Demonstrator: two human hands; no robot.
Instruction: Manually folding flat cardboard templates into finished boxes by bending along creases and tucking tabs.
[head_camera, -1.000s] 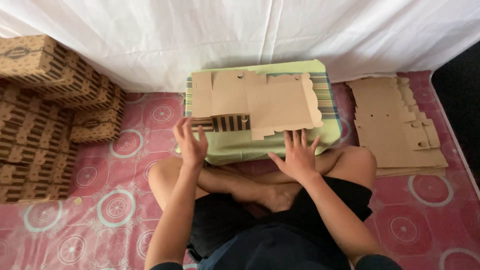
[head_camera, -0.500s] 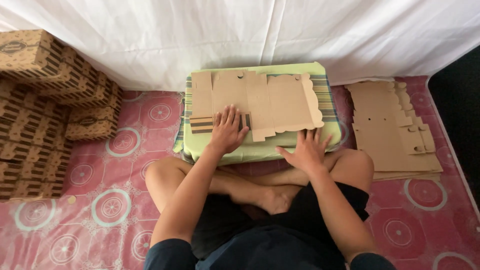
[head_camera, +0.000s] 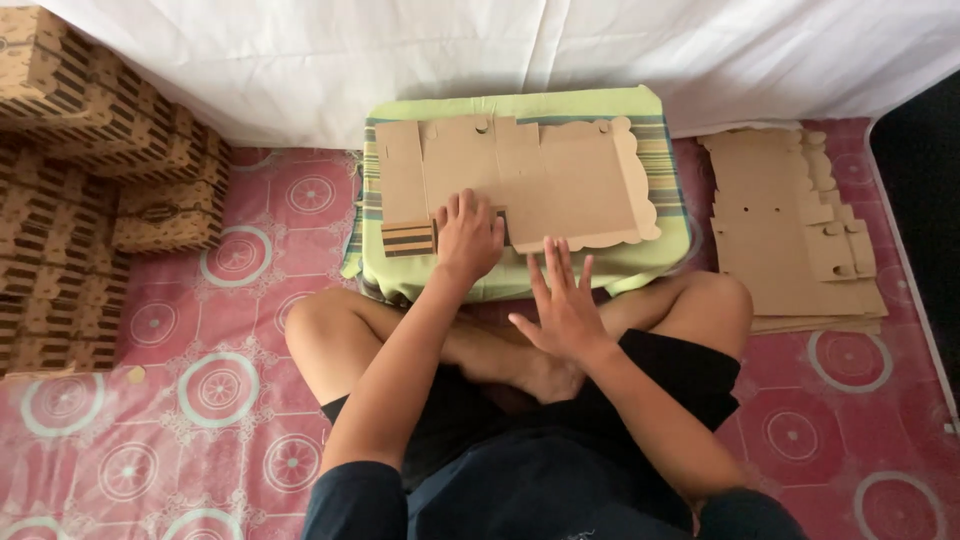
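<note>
A flat brown cardboard box blank (head_camera: 520, 180) lies on a green striped cushion (head_camera: 520, 105) in front of my crossed legs. Its near-left flap, printed with dark stripes (head_camera: 408, 238), is folded over. My left hand (head_camera: 468, 238) presses down on the blank's near edge, just right of that striped flap, fingers curled. My right hand (head_camera: 562, 305) hovers open, fingers spread, over the cushion's front edge and holds nothing.
A stack of flat cardboard blanks (head_camera: 795, 230) lies on the pink patterned mat (head_camera: 220, 390) to the right. Several folded, striped cardboard boxes (head_camera: 90, 170) are piled at the left. A white cloth (head_camera: 500, 45) hangs behind the cushion.
My left hand slid right along the blank's near edge and now presses beside the striped flap. My right hand lifted off the blank and drew back toward me.
</note>
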